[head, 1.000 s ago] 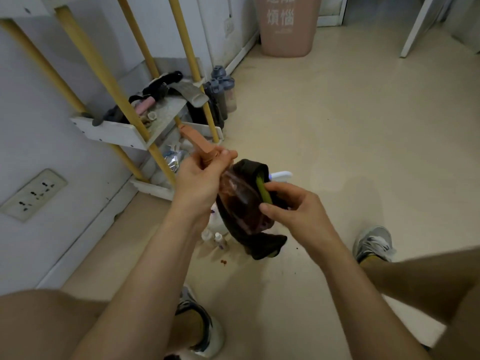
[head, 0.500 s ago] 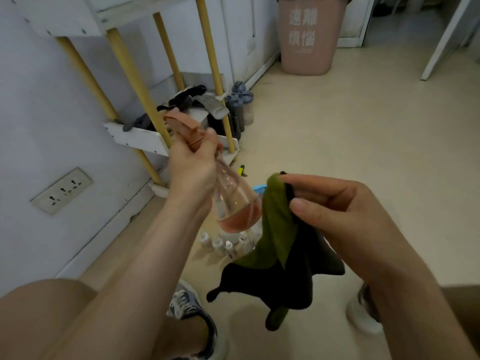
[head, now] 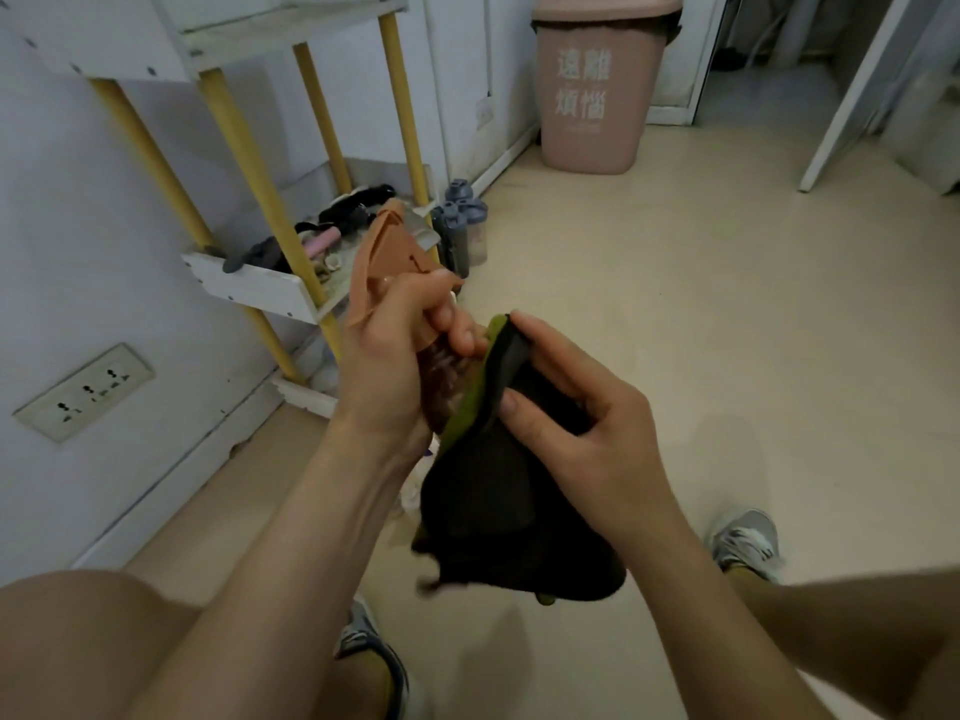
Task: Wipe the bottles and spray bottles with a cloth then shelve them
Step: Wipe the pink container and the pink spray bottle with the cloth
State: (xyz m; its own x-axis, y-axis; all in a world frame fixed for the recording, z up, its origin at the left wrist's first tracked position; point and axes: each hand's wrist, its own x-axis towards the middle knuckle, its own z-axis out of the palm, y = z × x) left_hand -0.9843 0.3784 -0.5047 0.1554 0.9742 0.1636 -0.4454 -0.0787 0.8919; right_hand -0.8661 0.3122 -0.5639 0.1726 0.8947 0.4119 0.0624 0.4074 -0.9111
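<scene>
Writing: the pink bin [head: 597, 96] against the far wall bears two rows of pale characters, 遠離 over 煩惱; the small print beneath is too fine to read.
Spray bottle [head: 389, 252]: held in mid-air at the centre, tilted, with its salmon trigger head toward the rack and its clear body, holding reddish liquid, against the cloth.
Left hand [head: 395, 366]: fingers curled tight round the bottle's neck, just under the trigger head.
Right hand [head: 582, 433]: thumb and fingers pinch the cloth and press it to the right side of the bottle's body.
Cloth [head: 498, 511]: dark with a green face, its top edge folded against the bottle, the rest hanging in loose folds below both hands.
Rack [head: 260, 291]: white tiers on yellow poles at the far left by the wall; the low tier's front edge sits just behind the trigger head and carries dark odds and ends and a pink item.
Grey-capped bottles [head: 460, 231]: upright on the floor, just right of the rack.
Wall socket [head: 83, 392]: low on the left wall.
Room: beige floor [head: 727, 330] stretches right of the hands and far to the bin and a white door frame [head: 852, 96].
Shoes: one [head: 374, 652] near, under the left arm; one [head: 748, 543] at the near right.
</scene>
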